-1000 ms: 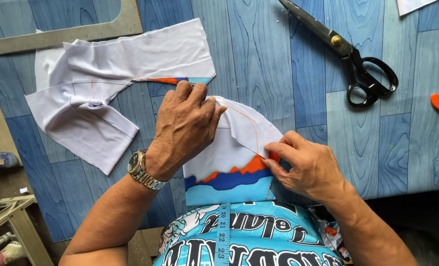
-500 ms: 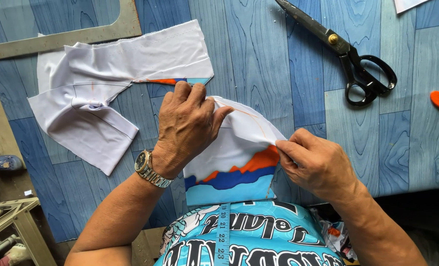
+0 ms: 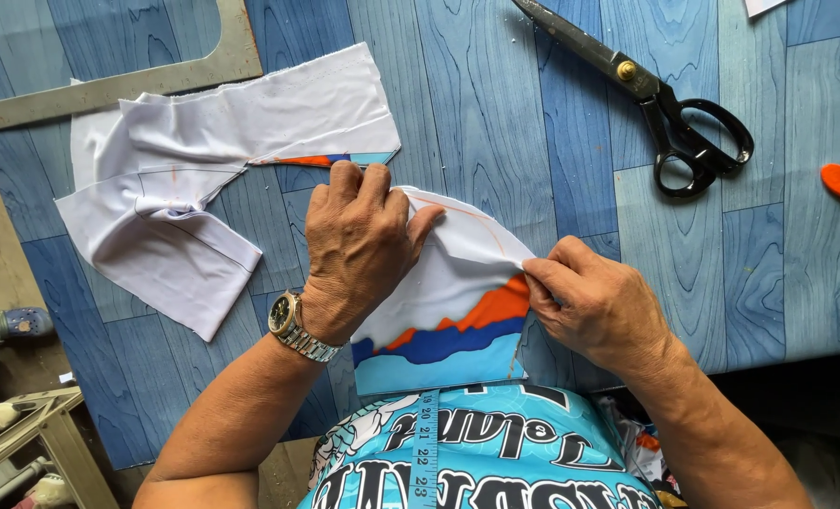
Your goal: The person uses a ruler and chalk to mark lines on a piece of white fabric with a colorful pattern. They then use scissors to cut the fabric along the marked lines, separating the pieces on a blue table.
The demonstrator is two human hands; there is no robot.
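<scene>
Two hands' grip [image 3: 571, 283] on fabric piece [image 3: 458, 311]

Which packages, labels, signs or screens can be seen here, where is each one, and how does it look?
No packages, signs or screens are in view.
Measuring tape: hangs down the person's front at the bottom centre; narrow light-blue strip with dark markings.
Shirt print: bottom centre, on the person's turquoise shirt; large black and white lettering.
White paper corner: top right edge of the blue table; too little shows to tell what it is.
</scene>
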